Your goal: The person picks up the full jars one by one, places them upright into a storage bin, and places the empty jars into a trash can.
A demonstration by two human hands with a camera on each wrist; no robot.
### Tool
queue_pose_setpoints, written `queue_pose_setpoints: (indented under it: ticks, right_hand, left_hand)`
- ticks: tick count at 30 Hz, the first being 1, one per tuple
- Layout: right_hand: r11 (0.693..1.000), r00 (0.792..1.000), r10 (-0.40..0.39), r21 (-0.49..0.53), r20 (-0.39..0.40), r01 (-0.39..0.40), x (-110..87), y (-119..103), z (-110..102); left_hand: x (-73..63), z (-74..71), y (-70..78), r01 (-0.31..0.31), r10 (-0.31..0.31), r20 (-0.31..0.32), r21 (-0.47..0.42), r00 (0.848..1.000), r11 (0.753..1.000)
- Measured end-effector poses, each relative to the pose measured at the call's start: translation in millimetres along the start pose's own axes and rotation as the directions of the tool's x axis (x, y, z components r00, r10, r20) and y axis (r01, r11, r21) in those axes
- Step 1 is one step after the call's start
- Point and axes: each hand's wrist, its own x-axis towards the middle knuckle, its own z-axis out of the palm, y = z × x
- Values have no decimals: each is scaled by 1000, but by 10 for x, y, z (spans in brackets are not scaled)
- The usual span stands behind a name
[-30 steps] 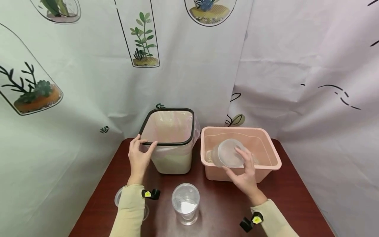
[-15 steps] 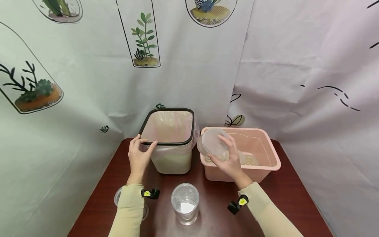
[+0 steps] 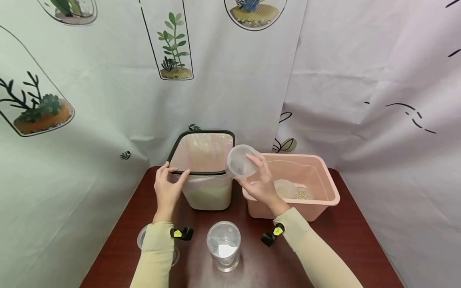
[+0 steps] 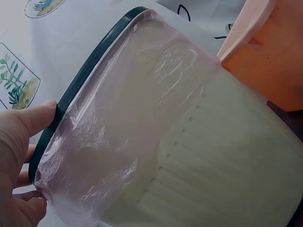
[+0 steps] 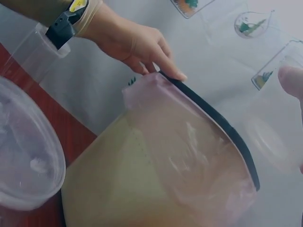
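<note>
My left hand [image 3: 168, 191] pinches the dark rim of the lined trash bin [image 4: 227, 156], thumb and fingers on either side of the edge in the left wrist view. A thin plastic bag [image 4: 109, 118] is folded over that rim. Between thumb and fingers, my right hand [image 3: 260, 180] holds a translucent round plastic tub [image 3: 242, 161], tilted, beside the bin's right rim and over the left edge of the pink basin [image 3: 288, 208]. Only part of that hand shows at the right wrist view's edge, where the tub looks blurred. Its contents cannot be made out.
In the basin lie another clear container [image 3: 285, 188] and one with pale beans [image 3: 303, 193]. A clear plastic cup [image 3: 224, 244] stands on the dark red table [image 3: 281, 260] in front. Another clear item [image 3: 141, 237] is partly hidden by my left sleeve. Patterned fabric [image 3: 234, 96] hangs behind.
My right hand has carried the tub left and up, from over the pink basin to beside the bin, turning it. The beans in the basin have come into sight. The left hand stays at the rim.
</note>
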Motion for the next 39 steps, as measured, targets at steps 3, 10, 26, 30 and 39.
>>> queue_pose_setpoints:
  ticks: [3,10,26,30,39]
  right_hand:
    - [1000,1000,-12,10,4,12,28,52,82]
    - [1000,1000,-2,-20,-16,2,30,380,271]
    - [980,979,140,-160,146,-116,78,572,641]
    - [967,966,194,-201,171,-159,38,605,702]
    - [933,883,331,-254,333,-254,115,634,718]
  left_hand:
    - [-2,-1,-5,8,-8,4,-2,1000,1000]
    - [-2,7,-6,9,-9,2,-10,1000,1000]
    - [4,4,5,14,-14,-14,-26,1000,1000]
    - [6,0,14,16,-17,-15,-26,1000,1000]
    - [-7,13,4,5,-5,-19,-20,1000,1000]
